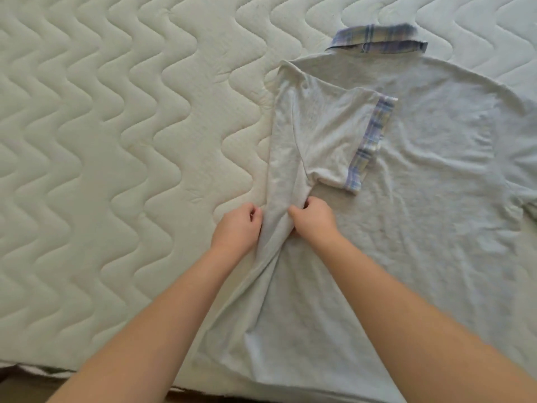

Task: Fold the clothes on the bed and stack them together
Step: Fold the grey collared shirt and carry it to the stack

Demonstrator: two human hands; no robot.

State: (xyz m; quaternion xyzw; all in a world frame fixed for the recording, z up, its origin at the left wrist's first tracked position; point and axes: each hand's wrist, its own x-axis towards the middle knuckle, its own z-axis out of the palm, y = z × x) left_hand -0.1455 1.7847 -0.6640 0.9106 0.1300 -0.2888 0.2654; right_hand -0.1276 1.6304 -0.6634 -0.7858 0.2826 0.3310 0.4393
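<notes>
Surface: a bed (pixel 116 141) with a bare quilted mattress, pale cream, stitched in wavy rows; its near edge runs along the bottom of the view.
Garment: a light grey polo shirt (pixel 421 184) lies face down on the right half of the mattress, collar away from the person, hem toward them.
Trim: a plaid collar (pixel 374 39) in blue, lilac and yellow stands at the top; the same plaid bands the cuff of the left sleeve (pixel 334 135).
Fold so far: the left side panel is turned inward, so the sleeve lies across the back of the shirt; the right side is still spread flat and runs out of frame.
Left hand (pixel 236 228): fingers curled, gripping the outer edge of the folded panel just below the armpit.
Right hand (pixel 313 221): fingers curled, pinching the same ridge of cloth from the inner side, close beside the other hand.
Step in hand: probably straightening the long side fold; the cloth bunches into a raised ridge between the hands.
Doing it well: pull the ridge taut toward the hem, lay it down flat, then sweep outward so the fold line runs straight from shoulder to hem.
Fabric: soft knit jersey, thin and limp, lightly creased over the back; it will likely hold a fold only if pressed smooth.
Stack: no other clothes are in view.
</notes>
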